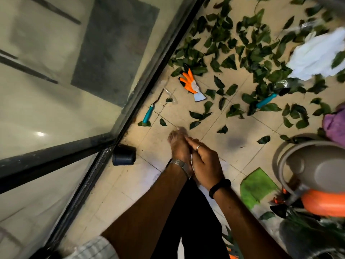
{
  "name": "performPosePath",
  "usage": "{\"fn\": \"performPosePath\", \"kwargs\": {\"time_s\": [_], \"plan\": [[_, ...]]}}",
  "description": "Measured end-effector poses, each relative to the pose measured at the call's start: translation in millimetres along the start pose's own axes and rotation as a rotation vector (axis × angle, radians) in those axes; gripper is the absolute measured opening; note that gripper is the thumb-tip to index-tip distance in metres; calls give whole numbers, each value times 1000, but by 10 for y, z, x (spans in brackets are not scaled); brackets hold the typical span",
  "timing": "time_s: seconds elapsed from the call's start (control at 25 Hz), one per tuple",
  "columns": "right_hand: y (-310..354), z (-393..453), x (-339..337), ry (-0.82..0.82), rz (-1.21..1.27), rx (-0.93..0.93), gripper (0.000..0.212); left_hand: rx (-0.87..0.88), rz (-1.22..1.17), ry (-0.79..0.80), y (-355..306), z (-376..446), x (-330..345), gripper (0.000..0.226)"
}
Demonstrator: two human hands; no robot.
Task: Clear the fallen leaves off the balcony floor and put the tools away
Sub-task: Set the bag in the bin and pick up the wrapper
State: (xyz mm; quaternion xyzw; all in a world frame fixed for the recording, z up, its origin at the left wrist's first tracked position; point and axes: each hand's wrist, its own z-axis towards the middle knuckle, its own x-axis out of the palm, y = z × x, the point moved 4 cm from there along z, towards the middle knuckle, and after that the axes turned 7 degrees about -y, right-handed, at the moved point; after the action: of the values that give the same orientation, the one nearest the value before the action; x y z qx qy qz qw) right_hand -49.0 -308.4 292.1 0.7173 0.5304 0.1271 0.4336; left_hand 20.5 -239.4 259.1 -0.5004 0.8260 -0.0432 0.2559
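leaves [240,45] strewn 12–3 o'clock on floor [214,109], light, limp, best gathered in bunches | teal tools [148,114] 10, [266,100] 2, stiff, take by handle | left hand [179,146] and right hand [204,160] pressed together at centre, fingers straight, something thin and white between them, unclear

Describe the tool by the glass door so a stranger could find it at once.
Follow the dark door frame down to the tiled floor. Right beside it lies a thin weeder, teal grip nearest the person. Unlike the other teal tool, half buried in leaves, it lies almost clear, with a slim bent metal shaft.
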Motion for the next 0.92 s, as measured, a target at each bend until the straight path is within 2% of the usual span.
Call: {"fn": "performPosePath", "kwargs": {"time_s": [0.08,0.16,0.24,0.32,0.48,0.68,0.72,0.8,0.92], "plan": [[21,107,91,82,-165,-35,46,-20,-5,-72,-150,141,-15,56],[114,278,141,-10,-257,-115,43,-92,-74,-97,-176,422,19,37],[213,486,156,-166,-312,-221,33,-169,-141,-145,-260,663,24,34],[247,691,144,-258,-294,-228,27,-215,-209,-160,-360,909,8,31],[94,941,64,-293,-214,-130,28,-165,-243,-190,-702,1246,-155,22],[-578,1329,182,-177,-265,-9,22,-68,-49,-279,-850,2102,-122,42],[-764,1459,253,-134,-317,-3,22,-77,-72,-271,-858,2284,-45,44],[-1208,1808,501,-6,-491,-19,29,-101,-133,-210,-767,2746,189,43],[-1764,2141,849,214,-687,-99,49,-45,-16,-239,-439,3298,557,32]]}}
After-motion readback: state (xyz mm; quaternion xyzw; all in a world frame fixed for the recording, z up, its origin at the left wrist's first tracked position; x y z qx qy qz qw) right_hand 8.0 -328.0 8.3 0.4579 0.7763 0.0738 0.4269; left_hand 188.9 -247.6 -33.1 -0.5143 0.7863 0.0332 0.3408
